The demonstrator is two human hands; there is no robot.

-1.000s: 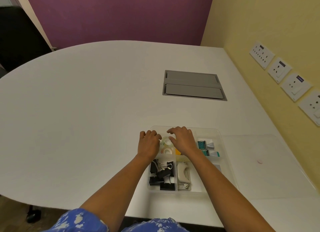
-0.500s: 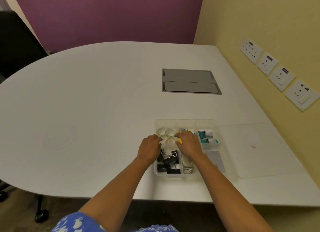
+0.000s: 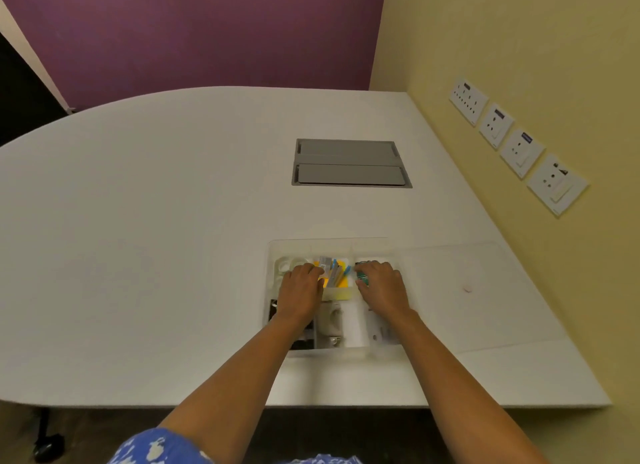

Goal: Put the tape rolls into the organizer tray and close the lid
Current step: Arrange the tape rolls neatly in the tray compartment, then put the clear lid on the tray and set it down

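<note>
With the tape rolls [image 3: 285, 268] lying in the tray's [image 3: 273, 252] far-left compartment, both hands, left hand [image 3: 300, 292] and right hand [image 3: 381, 283], are resting loosely curled inside, gripping nothing clearly, while the lid [image 3: 478, 290], likely light, stiff and slippery, is lying on the surface [image 3: 156, 238] just right, best lifted by its edges.

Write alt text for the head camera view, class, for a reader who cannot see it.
Two bare hands, left hand and right hand, rest inside an open clear organizer tray on a white table. Tape rolls sit in its far left compartment; the clear lid lies flat to the right.
</note>
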